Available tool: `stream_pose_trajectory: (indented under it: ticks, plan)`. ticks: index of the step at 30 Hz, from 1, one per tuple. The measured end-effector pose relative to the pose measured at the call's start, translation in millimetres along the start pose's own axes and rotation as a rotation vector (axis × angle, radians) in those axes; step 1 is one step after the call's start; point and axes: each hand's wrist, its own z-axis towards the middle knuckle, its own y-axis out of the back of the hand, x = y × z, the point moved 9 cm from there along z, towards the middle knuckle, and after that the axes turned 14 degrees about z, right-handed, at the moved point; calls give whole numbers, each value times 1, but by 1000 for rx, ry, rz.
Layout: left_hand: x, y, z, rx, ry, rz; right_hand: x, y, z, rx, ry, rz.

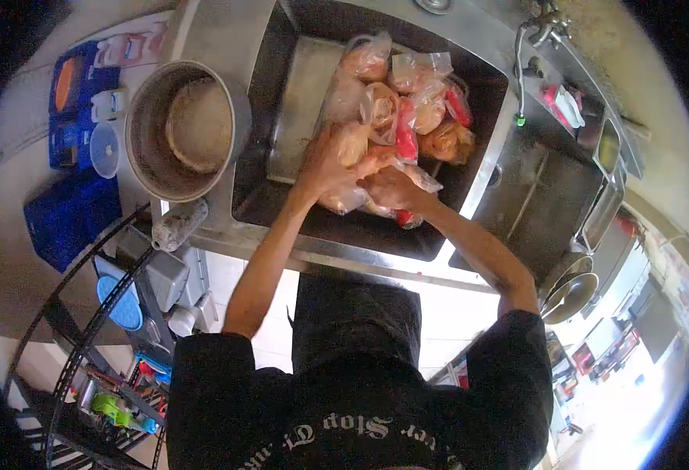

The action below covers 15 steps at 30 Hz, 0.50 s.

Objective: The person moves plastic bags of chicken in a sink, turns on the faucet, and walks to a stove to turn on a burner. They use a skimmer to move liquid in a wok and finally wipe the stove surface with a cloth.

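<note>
Several clear plastic bags of orange-brown food [381, 106], some with red parts, are heaped in the left basin of a metal sink [301, 125]. My left hand [329, 166] is at the heap's lower left, against a pale bag [352, 144]. Close to its right, my right hand [397, 190] lies on the bags at the near side of the heap. The fingers of both hands are partly hidden among the plastic, and their grip cannot be made out.
A large round metal pot [148, 133] stands left of the basin, with a wrapped roll [180, 225] below it. A faucet [520, 70] and a second basin [548, 196] are on the right. A metal bowl [571, 299] hangs near the right front edge. Black shelving [70, 364] stands lower left.
</note>
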Motion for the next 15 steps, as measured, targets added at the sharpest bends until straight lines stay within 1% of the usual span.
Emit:
stream_pose_trajectory:
  ticks: [1, 2, 3, 4, 5, 6, 7, 9, 10, 11, 12, 13, 14, 15]
  plan:
    - [6, -8, 2, 12, 9, -1, 7, 3, -6, 84, -71, 4]
    - [10, -21, 3, 78, -1, 78, 6, 8, -11, -116, -40, 61]
    - [15, -28, 2, 109, -7, 122, 7, 12, -12, -117, -39, 68]
    - [15, -29, 4, 139, -14, 167, 10, 15, -13, -19, -91, 38]
    - [9, -14, 0, 130, -6, 160, 14, 10, -14, 80, -140, 16]
    - [6, -3, -1, 120, 2, 153, 21, 20, -20, -112, -32, 49]
    - [19, -11, -3, 132, 7, 158, 27, 22, -25, -113, -30, 63]
    - [45, -32, -9, 40, -93, 277, 48, 54, -38, -219, -27, 86]
    - [50, -34, -11, 48, -89, 275, 52, 56, -44, -55, -125, 148]
    - [56, -41, -14, 124, -54, 339, 62, 68, -55, -48, -129, 152]
    - [60, -51, -17, 200, -20, 400, 76, 88, -69, -161, -62, 170]
    - [53, -58, -22, 202, -23, 389, 88, 106, -84, -276, 3, 183]
    - [50, -71, -26, 198, -34, 407, 82, 99, -92, -141, -115, 198]
    - [52, -87, -32, 199, -43, 449, 92, 119, -99, -300, -24, 248]
